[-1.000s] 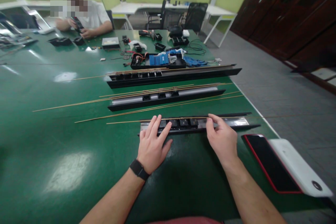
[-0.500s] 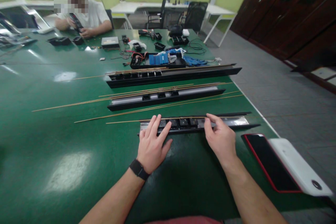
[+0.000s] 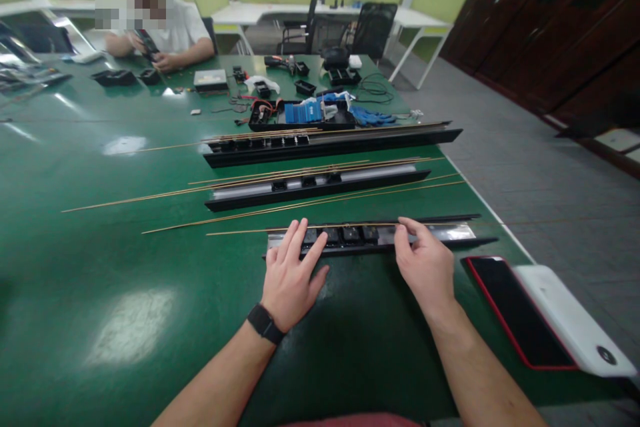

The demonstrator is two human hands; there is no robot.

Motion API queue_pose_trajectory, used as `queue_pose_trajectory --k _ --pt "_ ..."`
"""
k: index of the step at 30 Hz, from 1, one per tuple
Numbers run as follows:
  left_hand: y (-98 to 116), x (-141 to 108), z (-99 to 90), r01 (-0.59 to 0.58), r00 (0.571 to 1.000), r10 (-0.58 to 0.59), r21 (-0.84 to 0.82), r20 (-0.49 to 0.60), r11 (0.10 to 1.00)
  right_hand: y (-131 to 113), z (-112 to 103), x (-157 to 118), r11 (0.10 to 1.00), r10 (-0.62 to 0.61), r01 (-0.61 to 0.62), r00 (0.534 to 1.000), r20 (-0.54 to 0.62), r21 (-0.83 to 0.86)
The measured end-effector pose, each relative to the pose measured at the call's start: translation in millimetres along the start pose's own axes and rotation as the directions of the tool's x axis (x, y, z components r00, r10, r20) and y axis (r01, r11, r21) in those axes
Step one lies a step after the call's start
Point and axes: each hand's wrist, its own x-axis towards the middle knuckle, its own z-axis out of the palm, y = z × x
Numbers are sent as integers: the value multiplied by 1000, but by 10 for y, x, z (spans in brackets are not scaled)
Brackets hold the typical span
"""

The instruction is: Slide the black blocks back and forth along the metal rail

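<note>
A black channel-shaped strip [image 3: 457,232] with a shiny inner face lies nearest me on the green table. Several black blocks [image 3: 351,233] sit in a row inside it. My left hand [image 3: 294,273] is open, its fingers spread over the strip's left part beside the blocks. A thin golden rod [image 3: 235,232] runs lengthwise over the strip, its left end sticking out past it. My right hand [image 3: 425,257] is closed, thumb and forefinger pinching that rod right of the blocks. The fingertips hide the exact grip.
Beyond lie two more black strips [image 3: 320,195] with more golden rods [image 3: 300,203] around them. A black box with blue parts [image 3: 303,111] stands farther back. Two phones [image 3: 520,313] lie by the right edge. Across the table a person [image 3: 185,40] holds a dark object.
My right hand has slid a little to the right, and the rod's left end has shifted right with it. My left hand stays in place.
</note>
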Motion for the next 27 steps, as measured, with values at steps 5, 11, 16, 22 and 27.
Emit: queue_pose_trajectory --k 5,11,16,22,27 --pt "0 5 0 4 1000 -4 6 6 1000 25 22 0 1000 -7 7 1000 -19 16" --pt "4 6 -3 4 1000 -4 12 -5 1000 26 36 -23 998 -39 38 999 6 45" --pt "2 2 2 -2 1000 2 11 -6 1000 12 22 -14 1000 -27 27 1000 1 11" --pt "-1 2 5 -1 1000 1 6 -1 1000 19 7 -1 1000 -1 1 1000 -9 -2" --pt "0 6 2 3 1000 -3 3 -5 1000 33 13 -1 1000 5 -5 1000 -15 -3"
